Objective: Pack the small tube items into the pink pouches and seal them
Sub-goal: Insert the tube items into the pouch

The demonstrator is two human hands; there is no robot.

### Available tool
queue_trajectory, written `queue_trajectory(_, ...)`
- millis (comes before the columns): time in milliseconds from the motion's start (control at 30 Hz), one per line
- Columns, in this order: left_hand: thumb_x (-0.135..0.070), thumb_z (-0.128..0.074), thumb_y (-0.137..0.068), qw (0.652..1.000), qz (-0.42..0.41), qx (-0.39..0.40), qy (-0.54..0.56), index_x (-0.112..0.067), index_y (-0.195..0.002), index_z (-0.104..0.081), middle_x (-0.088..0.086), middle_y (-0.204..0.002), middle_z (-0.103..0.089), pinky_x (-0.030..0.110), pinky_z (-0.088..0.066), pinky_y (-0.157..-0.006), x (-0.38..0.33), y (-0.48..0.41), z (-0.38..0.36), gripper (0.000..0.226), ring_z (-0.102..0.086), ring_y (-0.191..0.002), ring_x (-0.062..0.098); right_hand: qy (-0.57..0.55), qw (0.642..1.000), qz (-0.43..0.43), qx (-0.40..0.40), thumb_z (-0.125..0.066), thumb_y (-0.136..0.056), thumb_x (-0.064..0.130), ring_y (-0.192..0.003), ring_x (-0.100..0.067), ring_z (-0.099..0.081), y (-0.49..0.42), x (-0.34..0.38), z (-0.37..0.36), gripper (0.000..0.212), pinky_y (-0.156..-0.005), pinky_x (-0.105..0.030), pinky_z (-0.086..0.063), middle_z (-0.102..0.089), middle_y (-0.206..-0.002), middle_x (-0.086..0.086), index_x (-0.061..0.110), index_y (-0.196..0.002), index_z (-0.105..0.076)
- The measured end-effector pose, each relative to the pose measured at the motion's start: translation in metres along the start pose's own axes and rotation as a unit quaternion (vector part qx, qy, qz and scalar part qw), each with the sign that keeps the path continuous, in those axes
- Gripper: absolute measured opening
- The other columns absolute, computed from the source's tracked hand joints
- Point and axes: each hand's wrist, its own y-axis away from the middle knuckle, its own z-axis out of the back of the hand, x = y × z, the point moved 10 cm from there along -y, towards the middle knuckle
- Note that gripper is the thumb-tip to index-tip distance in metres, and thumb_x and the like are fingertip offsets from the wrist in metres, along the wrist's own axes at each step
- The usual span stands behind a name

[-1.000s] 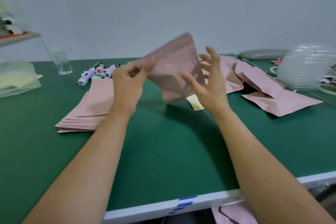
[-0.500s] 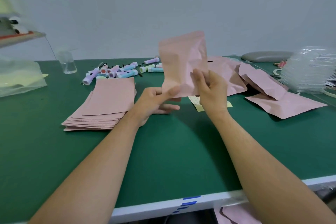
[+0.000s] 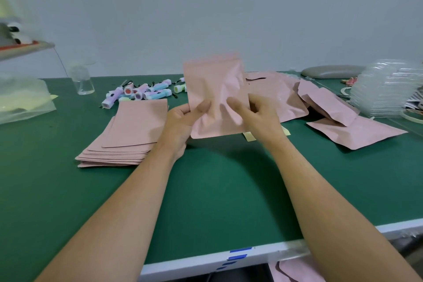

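A pink pouch stands upright above the green table, its bulging body wrinkled. My left hand grips its lower left edge, thumb on the front. My right hand pinches its lower right side, thumb on the front. Several small pastel tube items lie in a heap behind, at the back left. A stack of flat pink pouches lies to the left of my hands. Filled pink pouches are piled at the right.
A clear plastic cup stands at the back left beside a clear bag. A stack of clear plastic trays and a grey oval pad sit at the back right. A yellow slip lies under the pouch. The table's white front edge is near.
The pouch went from tilted in my left hand alone to upright in both hands. My left hand has come up from below to grip its lower left edge.
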Motion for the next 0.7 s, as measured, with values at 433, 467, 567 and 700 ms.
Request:
queue_trajectory(433,-0.055,-0.091,-0.073,0.992,0.050,0.040,-0.113,-0.009,-0.092,-0.081,0.009,-0.100,-0.081,0.027,-0.059,-0.072,0.012,0.000,-0.010,0.050,-0.077,-0.086,0.020,-0.066,0.992,-0.102,0.019,-0.084,-0.083,0.040,-0.069,-0.006,-0.073,0.002,-0.023,-0.005,0.020,-0.054,-0.018,-0.052,-0.076,-0.077,0.012,0.023,-0.084,-0.073)
queue_trajectory(467,-0.053,-0.092,-0.072,0.991,0.049,0.031,-0.119,-0.010,-0.091,-0.082,0.009,-0.099,-0.081,0.025,-0.058,-0.070,0.012,0.000,-0.008,0.049,-0.077,-0.086,0.019,-0.073,0.992,-0.103,0.030,-0.082,-0.086,0.042,-0.068,-0.002,-0.072,0.003,-0.020,-0.009,0.017,-0.054,-0.015,-0.051,-0.073,-0.074,0.017,0.030,-0.079,-0.073)
queue_trajectory(567,-0.053,-0.095,-0.063,0.991,0.050,-0.021,-0.119,-0.012,-0.082,-0.082,0.007,-0.094,-0.082,0.028,-0.058,-0.069,0.006,0.000,0.005,0.047,-0.078,-0.081,0.019,-0.056,0.993,-0.105,-0.014,-0.071,-0.094,0.047,-0.069,-0.008,-0.065,-0.004,-0.020,0.008,0.029,-0.062,-0.026,-0.048,-0.067,-0.074,0.011,0.020,-0.083,-0.072)
queue_trajectory(700,-0.046,-0.095,-0.064,0.989,0.039,-0.118,-0.076,-0.015,-0.087,-0.082,0.002,-0.093,-0.082,0.030,-0.062,-0.069,-0.002,-0.001,0.034,0.040,-0.079,-0.085,0.019,0.130,0.961,-0.141,-0.201,-0.043,-0.105,0.041,-0.075,-0.020,-0.073,-0.002,-0.032,0.084,0.036,-0.076,-0.037,-0.056,-0.076,-0.080,0.002,0.017,-0.097,-0.069)
